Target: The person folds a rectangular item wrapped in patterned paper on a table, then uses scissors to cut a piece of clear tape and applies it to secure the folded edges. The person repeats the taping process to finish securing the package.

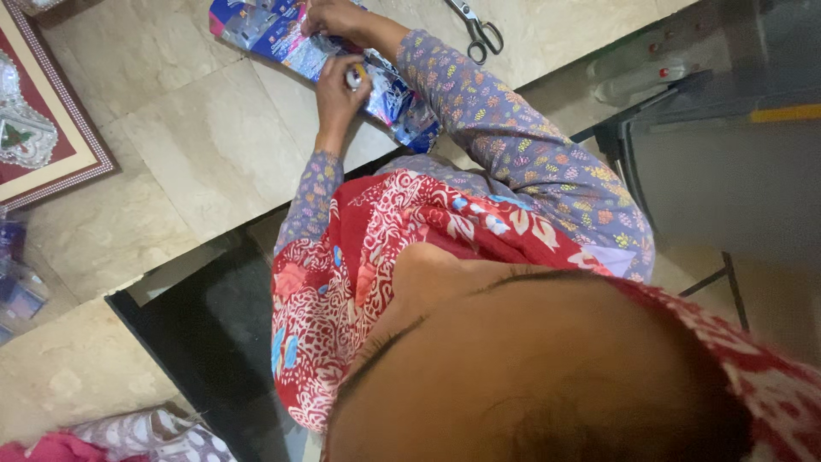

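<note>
Beige marble floor tiles (197,154) fill the background, scissors (479,32) lying at 12 o'clock. Both arms stretch forward in floral sleeves. Left hand (338,90) is clenched around a small white tube (352,79), resting on the shiny blue-and-silver wrapped package (299,47). Right hand (333,17) presses flat-ish on the package's top edge, grip unclear. Package lies right under both hands, slanting toward 4 o'clock.

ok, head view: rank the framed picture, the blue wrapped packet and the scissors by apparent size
1. blue wrapped packet, under both hands, though the hands cover part of it.
2. framed picture, cut off by the left edge, so it may really be bigger; unsure against 1.
3. scissors, clearly smallest, top cropped.
</note>
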